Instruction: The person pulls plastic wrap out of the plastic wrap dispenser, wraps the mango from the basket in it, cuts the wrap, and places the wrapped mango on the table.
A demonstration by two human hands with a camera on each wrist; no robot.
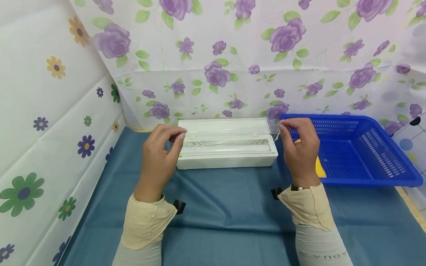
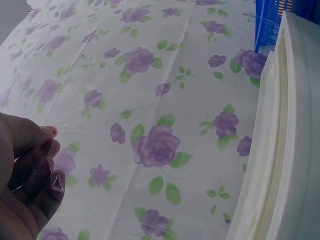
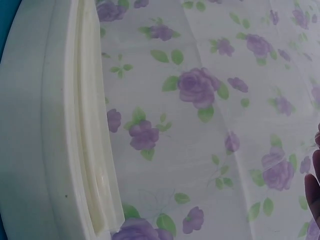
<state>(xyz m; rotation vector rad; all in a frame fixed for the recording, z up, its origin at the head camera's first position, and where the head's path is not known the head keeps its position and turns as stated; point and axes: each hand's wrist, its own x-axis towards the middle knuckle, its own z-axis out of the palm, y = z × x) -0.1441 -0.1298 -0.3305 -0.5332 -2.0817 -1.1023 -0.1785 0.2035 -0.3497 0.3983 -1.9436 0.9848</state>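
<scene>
A white cling film dispenser box (image 1: pixel 226 162) lies on the table with its lid (image 1: pixel 223 123) tipped back. Inside it is a white roll (image 1: pixel 226 149). Above the box's left end, my left hand (image 1: pixel 158 159) pinches an edge of clear cling film (image 2: pixel 72 114) between thumb and fingers. Near the right end, my right hand (image 1: pixel 301 153) pinches the film's other corner. The film is nearly invisible where it spans between the hands. In the right wrist view only a few fingertips (image 3: pixel 313 185) show at the edge.
A blue plastic basket (image 1: pixel 369 181) stands right of the box, close to my right hand. A yellow object (image 1: pixel 319 168) lies in it, partly hidden by that hand. Blue-grey cloth (image 1: pixel 219 244) covers the table. Flowered sheets (image 1: pixel 199 44) hang behind and at the left.
</scene>
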